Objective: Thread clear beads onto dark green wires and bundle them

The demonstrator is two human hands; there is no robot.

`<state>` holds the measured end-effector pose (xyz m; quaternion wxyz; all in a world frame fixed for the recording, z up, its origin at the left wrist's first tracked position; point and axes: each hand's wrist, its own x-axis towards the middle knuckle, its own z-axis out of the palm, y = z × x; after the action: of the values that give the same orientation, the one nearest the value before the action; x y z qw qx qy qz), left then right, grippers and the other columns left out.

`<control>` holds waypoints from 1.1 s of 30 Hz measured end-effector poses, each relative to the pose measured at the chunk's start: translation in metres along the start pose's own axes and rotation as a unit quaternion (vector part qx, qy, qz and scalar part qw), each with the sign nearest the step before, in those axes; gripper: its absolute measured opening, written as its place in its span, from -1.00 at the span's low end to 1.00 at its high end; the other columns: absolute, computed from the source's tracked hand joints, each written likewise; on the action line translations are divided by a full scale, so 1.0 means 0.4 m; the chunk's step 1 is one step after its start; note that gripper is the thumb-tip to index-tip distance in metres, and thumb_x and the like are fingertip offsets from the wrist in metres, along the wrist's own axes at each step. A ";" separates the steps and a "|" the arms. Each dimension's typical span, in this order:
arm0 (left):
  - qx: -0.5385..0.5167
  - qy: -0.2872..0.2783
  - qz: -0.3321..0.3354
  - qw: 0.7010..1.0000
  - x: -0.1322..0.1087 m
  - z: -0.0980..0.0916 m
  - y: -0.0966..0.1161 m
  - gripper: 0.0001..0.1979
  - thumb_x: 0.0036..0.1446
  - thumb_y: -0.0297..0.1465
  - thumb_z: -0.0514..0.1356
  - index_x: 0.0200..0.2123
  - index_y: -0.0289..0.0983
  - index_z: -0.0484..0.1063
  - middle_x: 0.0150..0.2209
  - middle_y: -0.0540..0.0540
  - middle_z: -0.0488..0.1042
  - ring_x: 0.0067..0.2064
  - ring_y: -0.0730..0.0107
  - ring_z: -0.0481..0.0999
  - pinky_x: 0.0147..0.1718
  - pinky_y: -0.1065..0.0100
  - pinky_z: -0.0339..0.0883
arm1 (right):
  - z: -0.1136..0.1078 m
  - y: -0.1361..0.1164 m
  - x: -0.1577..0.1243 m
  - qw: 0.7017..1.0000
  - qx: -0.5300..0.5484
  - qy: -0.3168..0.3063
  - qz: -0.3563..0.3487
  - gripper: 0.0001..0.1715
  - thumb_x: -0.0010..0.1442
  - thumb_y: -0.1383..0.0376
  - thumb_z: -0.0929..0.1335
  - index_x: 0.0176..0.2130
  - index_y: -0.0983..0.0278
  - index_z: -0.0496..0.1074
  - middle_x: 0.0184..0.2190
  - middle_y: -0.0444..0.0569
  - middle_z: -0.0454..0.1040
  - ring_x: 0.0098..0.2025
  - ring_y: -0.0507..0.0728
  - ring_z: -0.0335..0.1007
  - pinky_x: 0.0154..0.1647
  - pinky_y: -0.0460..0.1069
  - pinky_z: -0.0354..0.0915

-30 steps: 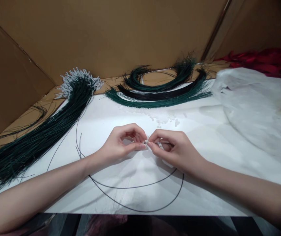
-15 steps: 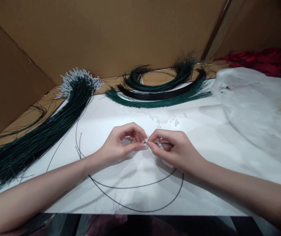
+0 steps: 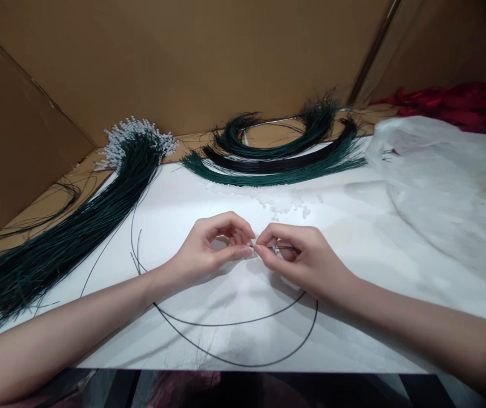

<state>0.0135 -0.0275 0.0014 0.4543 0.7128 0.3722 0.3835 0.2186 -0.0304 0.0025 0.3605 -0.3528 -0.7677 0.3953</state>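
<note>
My left hand [image 3: 215,246] and my right hand [image 3: 298,253] meet fingertip to fingertip over the middle of the white board. The right thumb and forefinger pinch dark thin cords [image 3: 258,365], whose long loops droop toward the board's front edge and pass under the left forearm. Small white beads [image 3: 275,248] sit on the cords within the right hand. Between the left thumb and fingers is a tiny white bead [image 3: 250,245] at the cord tip; the fingers partly cover it. Just beyond the hands lies a scatter of small white beads [image 3: 277,198].
A thick bundle of dark green cords [image 3: 98,221] with white beaded ends lies at left. Curved cord bundles [image 3: 277,170] rest at the back. A translucent plastic bag [image 3: 442,187] and red ribbon-like material [image 3: 459,107] are at right. Cardboard walls [image 3: 209,56] enclose the board.
Almost nothing differs. The fingertips have shifted very slightly around the cord tip; the cords and bundles lie as before.
</note>
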 end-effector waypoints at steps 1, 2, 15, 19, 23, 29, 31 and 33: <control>0.002 0.000 -0.002 1.000 0.000 0.000 0.000 -0.82 0.04 -0.48 0.36 -0.26 -0.27 0.48 -0.32 -0.03 0.51 -0.32 0.49 0.46 -0.29 0.44 0.36 | 0.000 0.000 0.001 1.000 0.001 0.000 -0.001 -0.86 0.17 0.41 0.33 -0.44 0.31 0.41 -0.67 -0.28 0.04 -0.62 -0.08 -0.13 -0.60 -0.10 -0.10; 0.004 0.000 -0.004 1.000 0.000 0.001 0.000 -0.82 0.04 -0.47 0.36 -0.26 -0.28 0.48 -0.32 -0.03 0.50 -0.32 0.49 0.46 -0.29 0.44 0.36 | 0.001 0.001 0.001 1.000 0.001 -0.001 -0.001 -0.86 0.18 0.40 0.33 -0.44 0.31 0.41 -0.67 -0.28 0.04 -0.62 -0.08 -0.13 -0.60 -0.11 -0.10; 0.001 -0.001 0.004 1.000 -0.002 0.004 0.003 -0.85 0.10 -0.42 0.34 -0.24 -0.28 0.47 -0.32 -0.03 0.48 -0.33 0.51 0.43 -0.30 0.45 0.34 | -0.002 -0.001 -0.001 1.000 0.001 -0.010 0.026 -0.88 0.20 0.39 0.32 -0.40 0.33 0.40 -0.65 -0.28 0.09 -0.64 -0.11 -0.12 -0.61 -0.13 -0.10; 0.002 -0.009 0.005 1.000 -0.003 0.004 0.001 -0.85 0.10 -0.43 0.33 -0.24 -0.28 0.47 -0.31 -0.02 0.48 -0.32 0.52 0.44 -0.29 0.45 0.34 | -0.001 0.001 -0.002 1.000 -0.001 -0.012 0.019 -0.87 0.21 0.40 0.31 -0.40 0.33 0.39 -0.64 -0.28 0.10 -0.65 -0.12 -0.13 -0.62 -0.13 -0.11; 0.005 -0.009 0.001 1.000 0.000 0.008 0.002 -0.86 0.10 -0.42 0.33 -0.25 -0.28 0.47 -0.33 -0.01 0.47 -0.33 0.52 0.43 -0.30 0.45 0.34 | 0.000 0.004 -0.001 1.000 -0.009 -0.010 0.012 -0.87 0.21 0.40 0.31 -0.40 0.34 0.40 -0.66 -0.29 0.06 -0.65 -0.12 -0.15 -0.62 -0.13 -0.11; 0.006 -0.019 -0.006 1.000 -0.003 0.008 0.007 -0.81 0.07 -0.41 0.36 -0.24 -0.28 0.46 -0.35 0.00 0.45 -0.33 0.53 0.42 -0.30 0.46 0.34 | 0.000 0.002 -0.001 1.000 -0.003 -0.006 0.013 -0.85 0.22 0.38 0.32 -0.41 0.34 0.39 -0.64 -0.28 0.13 -0.65 -0.12 -0.15 -0.61 -0.13 -0.09; 0.005 -0.023 -0.005 1.000 -0.004 0.005 0.009 -0.82 0.10 -0.40 0.34 -0.22 -0.27 0.46 -0.33 0.00 0.45 -0.32 0.53 0.42 -0.29 0.46 0.34 | 0.000 0.002 -0.001 1.000 -0.001 -0.005 0.015 -0.85 0.22 0.37 0.32 -0.40 0.34 0.39 -0.64 -0.27 0.14 -0.66 -0.13 -0.14 -0.61 -0.13 -0.09; 0.004 -0.025 -0.003 1.000 -0.004 0.002 0.010 -0.85 0.14 -0.40 0.30 -0.21 -0.27 0.46 -0.31 -0.01 0.46 -0.30 0.53 0.43 -0.27 0.47 0.33 | 0.000 0.002 -0.001 1.000 -0.001 -0.006 0.016 -0.86 0.22 0.39 0.31 -0.40 0.34 0.39 -0.64 -0.28 0.13 -0.65 -0.13 -0.14 -0.61 -0.13 -0.10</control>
<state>0.0142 -0.0305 0.0047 0.4619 0.7229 0.3642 0.3625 0.2190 -0.0304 0.0016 0.3488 -0.3632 -0.7644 0.4027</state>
